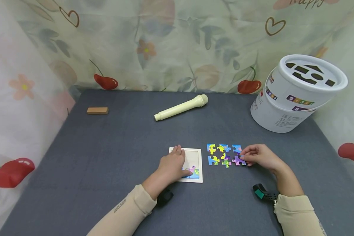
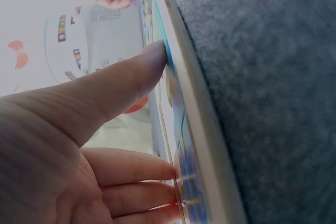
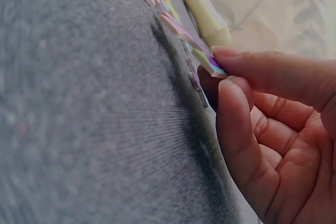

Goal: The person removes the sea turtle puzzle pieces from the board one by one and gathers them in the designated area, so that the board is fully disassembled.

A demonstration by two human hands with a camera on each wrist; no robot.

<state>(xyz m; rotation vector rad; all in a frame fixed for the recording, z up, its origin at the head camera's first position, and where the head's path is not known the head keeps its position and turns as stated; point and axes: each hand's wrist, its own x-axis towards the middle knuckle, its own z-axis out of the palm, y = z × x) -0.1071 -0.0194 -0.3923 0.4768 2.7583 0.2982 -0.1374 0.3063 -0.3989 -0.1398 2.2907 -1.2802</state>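
Note:
My left hand point(image 1: 171, 166) lies over the left part of a square wooden puzzle tray point(image 1: 201, 165), fingers stretched out and thumb pressing the joined pieces point(image 1: 195, 174) along its near edge. Much of the tray's left side is hidden beneath that hand. To the right, my right hand point(image 1: 262, 158) pinches a purple jigsaw piece point(image 1: 237, 160) between thumb and index finger. In the right wrist view this piece point(image 3: 207, 63) is tilted, one edge raised above the table. Other colourful jigsaw pieces point(image 1: 212, 160) lie beside it in two short rows.
A pale yellow toy microphone point(image 1: 181, 107) lies behind the tray. At the back left is a small wooden block point(image 1: 97, 110). A large white bucket point(image 1: 283, 111) with shape cut-outs in its lid stands at the back right. Patterned curtains point(image 1: 171, 46) enclose the dark table point(image 1: 121, 147).

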